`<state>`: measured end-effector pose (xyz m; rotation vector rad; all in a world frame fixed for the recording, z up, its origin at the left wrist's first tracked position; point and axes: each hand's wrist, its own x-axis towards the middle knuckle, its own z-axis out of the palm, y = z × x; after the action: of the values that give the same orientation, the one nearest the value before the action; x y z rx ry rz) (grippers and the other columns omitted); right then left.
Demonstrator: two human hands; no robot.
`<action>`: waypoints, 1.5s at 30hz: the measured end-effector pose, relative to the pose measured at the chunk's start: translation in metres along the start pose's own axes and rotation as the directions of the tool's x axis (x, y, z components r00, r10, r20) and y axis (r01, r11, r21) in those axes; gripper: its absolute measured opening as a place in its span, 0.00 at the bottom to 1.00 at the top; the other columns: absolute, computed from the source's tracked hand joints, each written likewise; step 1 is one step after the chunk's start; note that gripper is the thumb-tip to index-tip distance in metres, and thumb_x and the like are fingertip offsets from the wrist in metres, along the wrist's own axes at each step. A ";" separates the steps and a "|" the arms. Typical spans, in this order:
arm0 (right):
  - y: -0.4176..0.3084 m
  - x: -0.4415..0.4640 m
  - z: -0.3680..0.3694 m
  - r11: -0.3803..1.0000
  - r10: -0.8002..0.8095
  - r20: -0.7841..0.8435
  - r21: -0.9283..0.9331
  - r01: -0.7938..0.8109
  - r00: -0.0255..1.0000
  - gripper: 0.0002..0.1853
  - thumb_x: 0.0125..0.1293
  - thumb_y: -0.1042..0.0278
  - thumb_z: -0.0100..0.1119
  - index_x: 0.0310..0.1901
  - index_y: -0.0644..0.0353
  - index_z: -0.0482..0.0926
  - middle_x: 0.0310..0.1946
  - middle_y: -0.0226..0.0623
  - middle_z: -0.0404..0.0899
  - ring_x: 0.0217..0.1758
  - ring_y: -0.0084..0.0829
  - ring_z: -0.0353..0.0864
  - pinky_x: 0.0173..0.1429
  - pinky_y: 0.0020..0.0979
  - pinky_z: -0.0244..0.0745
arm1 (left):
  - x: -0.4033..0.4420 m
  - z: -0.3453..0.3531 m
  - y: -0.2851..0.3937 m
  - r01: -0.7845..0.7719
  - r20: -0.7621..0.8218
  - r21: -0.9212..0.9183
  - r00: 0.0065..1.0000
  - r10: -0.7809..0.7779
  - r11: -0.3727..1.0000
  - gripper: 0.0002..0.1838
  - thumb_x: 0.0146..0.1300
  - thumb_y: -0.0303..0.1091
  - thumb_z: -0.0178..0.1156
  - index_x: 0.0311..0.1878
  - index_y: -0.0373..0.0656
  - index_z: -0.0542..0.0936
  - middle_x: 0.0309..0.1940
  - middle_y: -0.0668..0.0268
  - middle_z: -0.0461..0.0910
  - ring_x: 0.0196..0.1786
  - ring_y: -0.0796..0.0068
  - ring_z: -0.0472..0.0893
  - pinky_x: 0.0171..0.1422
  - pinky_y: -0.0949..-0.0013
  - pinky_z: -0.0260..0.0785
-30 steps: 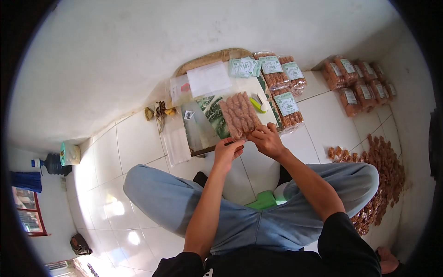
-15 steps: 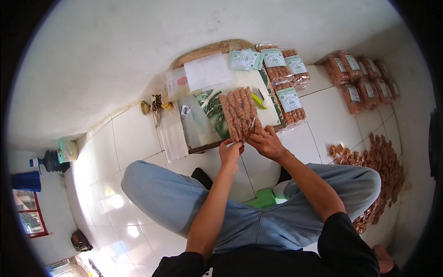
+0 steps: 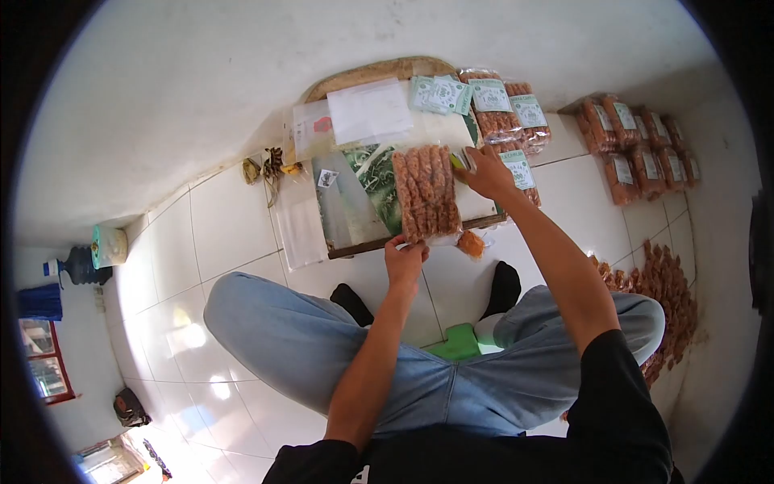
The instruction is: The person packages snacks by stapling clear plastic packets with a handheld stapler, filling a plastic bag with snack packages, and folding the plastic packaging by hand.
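One clear bag (image 3: 426, 192) packed with brown sticks (image 3: 413, 179), lying on bench (image 3: 477, 203), near edge pinched in left hand (image 3: 406, 261). Right hand (image 3: 490, 174) at green tool (image 3: 459, 162), closure unclear. Labelled, filled bags (image 3: 491, 98) along bench's right.

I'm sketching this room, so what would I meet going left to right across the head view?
Window, plastic tub, filled bag, right hand, heap of brown pieces.

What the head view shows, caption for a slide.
Left hand holding a filled packet by its edge, right hand on a green tool.
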<state>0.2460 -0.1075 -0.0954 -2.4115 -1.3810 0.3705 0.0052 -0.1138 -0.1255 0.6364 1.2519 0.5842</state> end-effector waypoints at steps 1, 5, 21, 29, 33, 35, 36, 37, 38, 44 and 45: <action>-0.004 0.004 -0.001 0.995 -0.013 0.090 -0.098 0.022 0.996 0.29 0.65 0.53 0.57 0.63 0.58 0.68 0.59 0.50 0.68 0.62 0.48 0.71 0.61 0.47 0.71 | 0.000 0.000 0.001 0.008 -0.003 -0.006 1.000 -0.008 1.000 0.22 0.60 0.21 0.62 0.52 0.36 0.61 0.35 0.55 0.79 0.32 0.71 0.81 0.34 0.74 0.76; -0.013 0.013 0.010 0.989 0.030 0.097 -0.145 -0.016 0.995 0.33 0.65 0.57 0.56 0.68 0.63 0.60 0.59 0.52 0.68 0.63 0.49 0.70 0.61 0.46 0.72 | -0.001 0.001 0.001 0.002 -0.008 -0.013 1.000 -0.002 1.000 0.22 0.60 0.20 0.61 0.52 0.37 0.60 0.35 0.54 0.79 0.32 0.71 0.81 0.34 0.73 0.76; -0.010 -0.147 0.013 0.085 0.371 0.459 0.849 -0.522 0.807 0.24 0.72 0.40 0.43 0.40 0.55 0.74 0.23 0.31 0.73 0.23 0.25 0.73 0.25 0.28 0.67 | 0.002 0.003 -0.005 0.008 -0.007 0.001 1.000 -0.008 1.000 0.26 0.58 0.21 0.61 0.57 0.37 0.60 0.40 0.52 0.79 0.38 0.66 0.83 0.41 0.69 0.79; -0.031 -0.197 0.076 -0.352 0.140 0.615 0.764 -0.542 0.776 0.19 0.73 0.47 0.45 0.49 0.55 0.73 0.36 0.33 0.76 0.35 0.28 0.77 0.32 0.33 0.71 | -0.002 0.004 -0.005 -0.005 0.016 -0.031 1.000 0.005 1.000 0.25 0.60 0.21 0.61 0.56 0.36 0.60 0.41 0.53 0.79 0.38 0.67 0.83 0.40 0.70 0.79; -0.034 -0.179 0.062 -0.289 0.136 0.640 0.756 -0.587 0.757 0.18 0.72 0.48 0.47 0.50 0.54 0.73 0.39 0.32 0.76 0.38 0.29 0.78 0.34 0.35 0.73 | -0.001 0.006 -0.003 -0.005 0.021 -0.028 1.000 0.005 1.000 0.25 0.60 0.21 0.61 0.57 0.36 0.60 0.41 0.53 0.79 0.38 0.67 0.83 0.41 0.69 0.80; -0.031 -0.173 0.065 -0.268 0.115 0.637 0.759 -0.594 0.762 0.18 0.71 0.49 0.47 0.50 0.54 0.72 0.39 0.32 0.76 0.38 0.29 0.77 0.34 0.36 0.74 | 0.001 0.005 -0.005 -0.008 0.022 -0.025 1.000 0.008 1.000 0.25 0.60 0.21 0.61 0.57 0.36 0.60 0.41 0.53 0.79 0.38 0.66 0.83 0.41 0.69 0.80; -0.031 -0.172 0.065 -0.260 0.109 0.639 0.758 -0.598 0.761 0.17 0.72 0.49 0.46 0.51 0.53 0.72 0.40 0.31 0.76 0.38 0.28 0.77 0.35 0.36 0.73 | 0.000 0.005 -0.005 -0.010 0.018 -0.023 1.000 0.010 1.000 0.25 0.60 0.21 0.61 0.57 0.36 0.60 0.41 0.52 0.79 0.38 0.66 0.83 0.41 0.68 0.80; -0.031 -0.170 0.066 -0.253 0.104 0.641 0.757 -0.603 0.760 0.17 0.73 0.50 0.44 0.52 0.53 0.71 0.41 0.31 0.76 0.38 0.27 0.77 0.35 0.35 0.73 | -0.001 0.005 -0.005 -0.011 0.015 -0.021 1.000 0.011 1.000 0.25 0.60 0.21 0.61 0.57 0.36 0.60 0.41 0.52 0.79 0.38 0.66 0.83 0.41 0.68 0.80; -0.030 -0.169 0.067 -0.252 0.103 0.642 0.755 -0.605 0.759 0.17 0.73 0.50 0.44 0.52 0.53 0.71 0.41 0.31 0.76 0.38 0.27 0.77 0.35 0.35 0.73 | -0.001 0.005 -0.005 -0.010 0.013 -0.022 1.000 0.011 1.000 0.25 0.60 0.21 0.61 0.57 0.36 0.60 0.41 0.52 0.79 0.38 0.66 0.83 0.41 0.68 0.80; -0.035 -0.161 0.067 -0.244 0.127 0.611 0.783 -0.572 0.782 0.14 0.72 0.53 0.47 0.50 0.51 0.71 0.39 0.30 0.76 0.37 0.27 0.77 0.33 0.34 0.73 | 0.000 0.003 -0.007 -0.069 0.015 0.042 0.998 0.068 0.997 0.24 0.60 0.20 0.60 0.55 0.36 0.60 0.39 0.53 0.79 0.37 0.68 0.82 0.40 0.69 0.79; -0.036 -0.160 0.067 -0.229 0.142 0.610 0.786 -0.574 0.779 0.14 0.72 0.53 0.48 0.50 0.51 0.71 0.39 0.30 0.77 0.36 0.27 0.77 0.33 0.33 0.73 | 0.000 0.003 -0.007 -0.086 0.017 0.053 0.996 0.086 0.995 0.24 0.60 0.20 0.60 0.55 0.37 0.60 0.38 0.53 0.79 0.36 0.68 0.82 0.39 0.69 0.78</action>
<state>0.1133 -0.2193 -0.1321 -1.1889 0.0659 1.4034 0.0084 -0.1189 -0.1306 0.7410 1.2344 0.6181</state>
